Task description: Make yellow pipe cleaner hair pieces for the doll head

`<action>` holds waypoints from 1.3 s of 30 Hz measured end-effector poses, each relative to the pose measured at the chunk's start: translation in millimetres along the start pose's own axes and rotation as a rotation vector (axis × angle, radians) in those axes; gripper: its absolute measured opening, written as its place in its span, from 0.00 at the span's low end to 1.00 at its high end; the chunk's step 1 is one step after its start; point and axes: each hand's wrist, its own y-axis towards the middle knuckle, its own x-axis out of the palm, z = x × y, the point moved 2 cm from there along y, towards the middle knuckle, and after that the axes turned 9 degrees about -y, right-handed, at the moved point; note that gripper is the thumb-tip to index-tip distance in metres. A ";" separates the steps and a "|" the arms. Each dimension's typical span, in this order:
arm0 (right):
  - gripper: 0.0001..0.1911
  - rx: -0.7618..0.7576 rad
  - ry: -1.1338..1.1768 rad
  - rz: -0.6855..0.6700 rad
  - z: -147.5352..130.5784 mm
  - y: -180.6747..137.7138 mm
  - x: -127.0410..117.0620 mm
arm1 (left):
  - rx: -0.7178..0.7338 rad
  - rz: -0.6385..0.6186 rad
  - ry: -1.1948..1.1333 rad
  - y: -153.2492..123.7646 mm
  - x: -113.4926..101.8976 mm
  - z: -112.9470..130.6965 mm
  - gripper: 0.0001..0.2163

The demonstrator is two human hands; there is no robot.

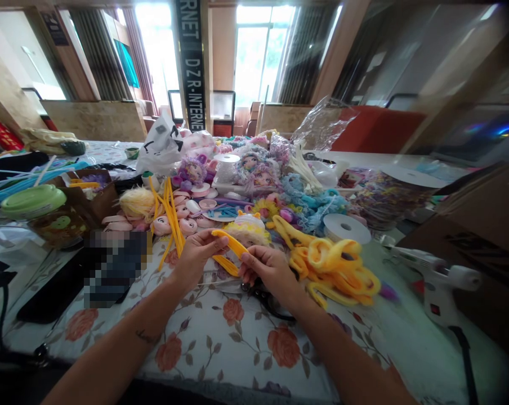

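The left hand (201, 250) pinches one end of a yellow strip (234, 245) between thumb and fingers, and the fingers of the right hand (273, 273) grip it further along. The strip is held just above the table (212, 365), between the hands, with a slight bend. More yellow strands (226, 265) show beneath it; whether they are part of the same piece I cannot tell. Something dark and looped lies under the right hand, mostly hidden, and whether the fingers touch it is unclear.

To handle the strip well, I would pinch lightly near the edges, keep the strands flat and side by side, and pull evenly, since soft material like this seems likely to twist or stretch. Keeping it apart from the fuzzy yellow pile (343, 264) on the right would help avoid tangles.

The table wears a pale cloth printed with orange roses, mostly bare at the near edge and crowded at the far side. Doll heads (188, 226) and a yellow bundle (173, 216) lie left of centre; a white spool (347, 229) sits beyond the pile, and a glue gun (442, 281) stands at the right. Across the room are bright windows (263, 56), curtains (303, 53) and a lettered pillar (191, 73).
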 end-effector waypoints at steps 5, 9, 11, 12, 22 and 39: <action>0.16 0.011 0.034 -0.100 0.2 -1.9 1.4 | -0.051 -0.140 0.077 -3.9 4.3 -5.6 0.19; 0.15 0.098 0.214 -0.268 0.4 -6.1 3.1 | -0.132 -0.251 0.059 -7.7 6.5 -10.6 0.16; 0.15 0.129 0.272 -0.312 0.9 -6.9 3.9 | -0.109 -0.277 0.052 -8.4 6.3 -10.5 0.14; 0.15 0.134 0.293 -0.315 1.3 -6.9 4.1 | -0.084 -0.274 0.054 -8.2 5.7 -10.1 0.13; 0.13 0.154 0.450 -0.282 5.2 -4.5 5.6 | 0.265 0.024 0.281 -2.4 0.7 0.3 0.07; 0.15 0.048 0.245 -0.197 -1.3 -7.2 11.0 | 0.574 0.205 0.564 -11.3 -0.9 2.9 0.08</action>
